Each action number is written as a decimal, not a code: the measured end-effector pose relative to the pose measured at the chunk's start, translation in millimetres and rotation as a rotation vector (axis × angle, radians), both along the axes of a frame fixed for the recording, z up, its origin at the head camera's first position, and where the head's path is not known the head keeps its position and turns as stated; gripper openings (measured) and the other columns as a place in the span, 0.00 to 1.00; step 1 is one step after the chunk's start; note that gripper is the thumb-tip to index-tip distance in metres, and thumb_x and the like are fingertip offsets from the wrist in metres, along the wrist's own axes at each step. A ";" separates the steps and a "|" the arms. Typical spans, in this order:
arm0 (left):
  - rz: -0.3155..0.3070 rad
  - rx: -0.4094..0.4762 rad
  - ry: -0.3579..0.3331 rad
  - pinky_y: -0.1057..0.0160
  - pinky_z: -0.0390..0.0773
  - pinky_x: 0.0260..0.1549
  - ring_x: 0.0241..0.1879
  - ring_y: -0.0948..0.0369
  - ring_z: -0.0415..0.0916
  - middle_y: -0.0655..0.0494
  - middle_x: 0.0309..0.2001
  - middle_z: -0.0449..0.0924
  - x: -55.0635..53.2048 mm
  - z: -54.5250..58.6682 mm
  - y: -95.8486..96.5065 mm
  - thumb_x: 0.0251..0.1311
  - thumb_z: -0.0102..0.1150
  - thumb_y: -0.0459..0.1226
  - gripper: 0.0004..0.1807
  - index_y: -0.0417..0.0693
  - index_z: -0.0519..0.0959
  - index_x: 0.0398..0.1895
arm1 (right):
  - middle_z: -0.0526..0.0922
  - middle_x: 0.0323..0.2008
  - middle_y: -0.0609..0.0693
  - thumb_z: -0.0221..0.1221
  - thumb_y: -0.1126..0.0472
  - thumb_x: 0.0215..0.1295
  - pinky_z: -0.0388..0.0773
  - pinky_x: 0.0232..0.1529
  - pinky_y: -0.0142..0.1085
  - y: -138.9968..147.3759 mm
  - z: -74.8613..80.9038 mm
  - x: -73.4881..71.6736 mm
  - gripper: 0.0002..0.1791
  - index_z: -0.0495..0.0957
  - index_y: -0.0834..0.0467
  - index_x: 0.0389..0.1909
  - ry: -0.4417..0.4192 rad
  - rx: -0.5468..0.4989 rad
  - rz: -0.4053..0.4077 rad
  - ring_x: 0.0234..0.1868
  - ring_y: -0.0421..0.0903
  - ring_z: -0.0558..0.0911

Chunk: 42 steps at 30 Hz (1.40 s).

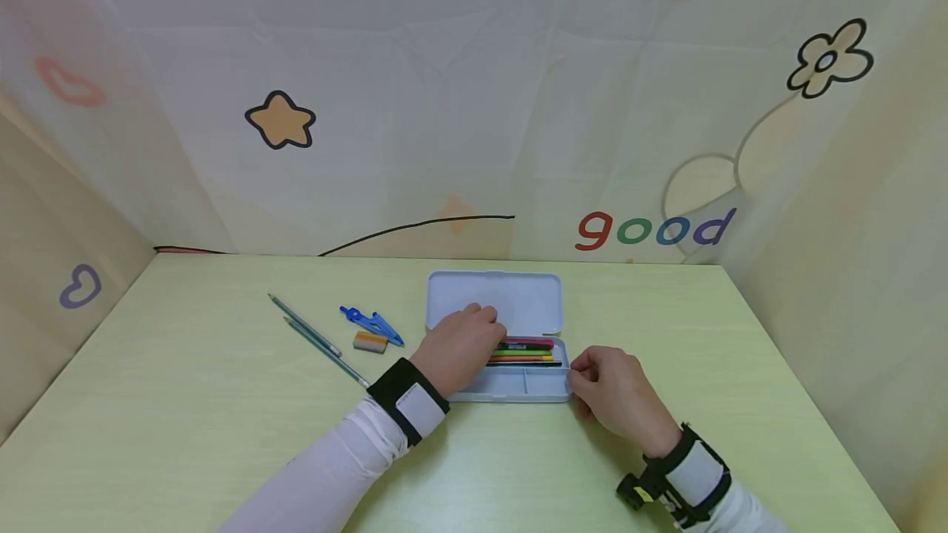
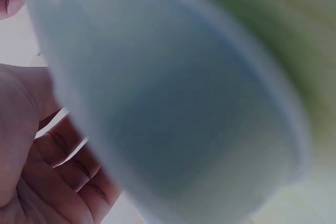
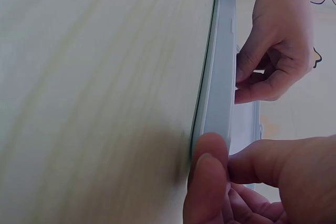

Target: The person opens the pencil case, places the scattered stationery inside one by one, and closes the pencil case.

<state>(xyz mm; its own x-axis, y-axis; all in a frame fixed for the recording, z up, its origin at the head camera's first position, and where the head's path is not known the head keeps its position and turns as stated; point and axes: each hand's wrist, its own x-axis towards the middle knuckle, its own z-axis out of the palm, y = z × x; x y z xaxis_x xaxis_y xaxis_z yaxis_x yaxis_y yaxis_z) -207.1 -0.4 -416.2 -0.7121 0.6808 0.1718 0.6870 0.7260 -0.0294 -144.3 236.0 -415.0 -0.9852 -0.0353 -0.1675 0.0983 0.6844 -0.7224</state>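
Observation:
A pale blue pencil case [image 1: 485,386] lies on the table, its lid [image 1: 522,294] folded back. Pencils and pens of several colours [image 1: 529,352] lie in its long compartment. My left hand [image 1: 461,348] reaches over the left part of the case, fingers bent down at the pencils' left ends. The case wall [image 2: 157,77] hides those fingertips in the left wrist view, so what they hold does not show. My right hand [image 1: 618,389] pinches the right end of the case between thumb and fingers, seen closely in the right wrist view.
Left of the case lie two blue-green pencils [image 1: 304,323], a blue compass [image 1: 374,324] and an orange-and-grey eraser [image 1: 370,342]. Behind the table hangs a printed curtain [image 1: 385,155]. The case's front part has small compartments [image 1: 546,382].

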 end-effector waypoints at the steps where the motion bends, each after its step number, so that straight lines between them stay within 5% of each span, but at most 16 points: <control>1: 0.000 0.003 0.002 0.62 0.81 0.42 0.39 0.59 0.76 0.57 0.39 0.82 0.5 0.1 -0.5 0.68 0.72 0.35 0.06 0.51 0.90 0.46 | 0.81 0.25 0.52 0.62 0.67 0.74 0.77 0.24 0.36 0.0 -0.1 0.0 0.03 0.82 0.64 0.42 -0.001 -0.001 -0.001 0.22 0.46 0.80; 18: 0.007 0.089 -0.020 0.60 0.83 0.50 0.46 0.55 0.79 0.53 0.47 0.85 9.4 16.4 -24.7 0.67 0.73 0.35 0.15 0.48 0.87 0.55 | 0.81 0.26 0.52 0.62 0.67 0.74 0.77 0.23 0.35 0.6 -1.5 -0.6 0.04 0.83 0.64 0.41 0.007 -0.003 0.000 0.22 0.46 0.80; 29: -0.002 0.136 0.021 0.60 0.82 0.46 0.45 0.54 0.77 0.52 0.48 0.83 16.5 26.4 -45.4 0.66 0.73 0.32 0.17 0.46 0.85 0.57 | 0.81 0.25 0.52 0.61 0.67 0.74 0.77 0.23 0.35 0.2 -2.0 -0.5 0.04 0.82 0.64 0.41 -0.003 -0.004 -0.004 0.22 0.46 0.80; 42: 0.025 0.201 0.070 0.61 0.82 0.48 0.46 0.53 0.78 0.51 0.47 0.83 21.4 35.8 -87.8 0.63 0.73 0.27 0.17 0.44 0.84 0.54 | 0.81 0.26 0.52 0.61 0.67 0.74 0.77 0.24 0.36 -0.1 -1.9 -0.5 0.04 0.82 0.64 0.41 -0.011 -0.001 -0.005 0.23 0.47 0.80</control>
